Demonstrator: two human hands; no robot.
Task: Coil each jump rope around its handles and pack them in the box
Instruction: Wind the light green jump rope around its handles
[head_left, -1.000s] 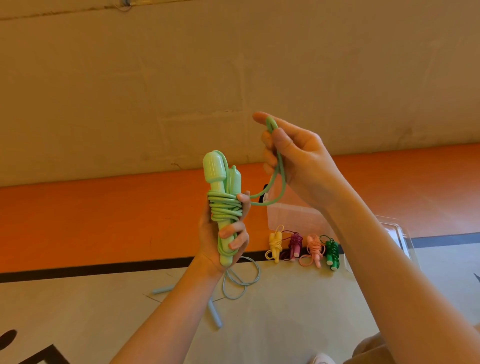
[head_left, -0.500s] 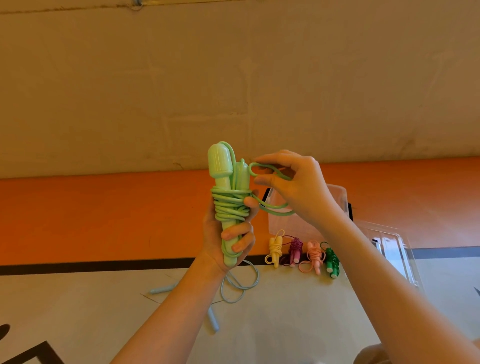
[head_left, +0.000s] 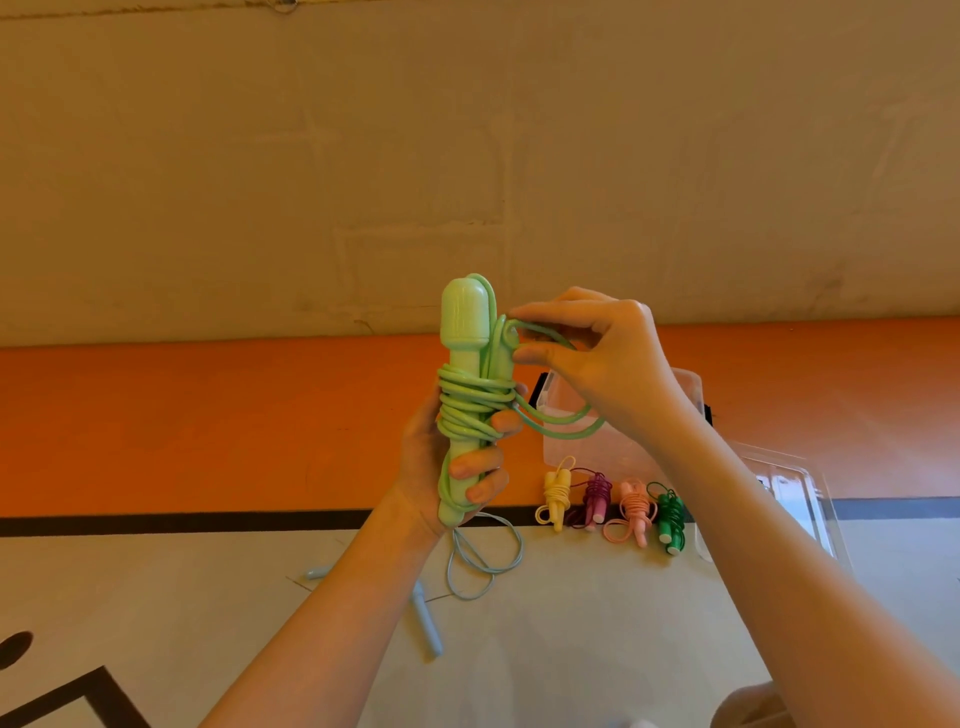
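The left hand (head_left: 457, 467) is curled around the lower part of the light green jump rope's handles (head_left: 465, 364), holding the pair upright in front of the wall, thumb hidden behind them. The right hand (head_left: 597, 358) pinches a loop of the green cord (head_left: 561, 421) between thumb and fingertips, right at the top of the second handle, which sits mostly hidden behind the first. The handles are smooth matte plastic with a rounded, bulbous cap; the cord is glossy and round, wound in several tight turns about their middle, with a slack bight sagging below the right wrist.

Behind the hands, a clear plastic box (head_left: 685, 384) stands on the floor, largely covered by the right forearm, and its transparent lid (head_left: 795, 499) lies beside it. In front of it four coiled ropes lie in a row: yellow (head_left: 556, 493), purple (head_left: 595, 496), pink (head_left: 634, 512) and dark green (head_left: 670, 517). A pale blue rope (head_left: 483, 566) lies uncoiled on the floor, partly behind the left arm.
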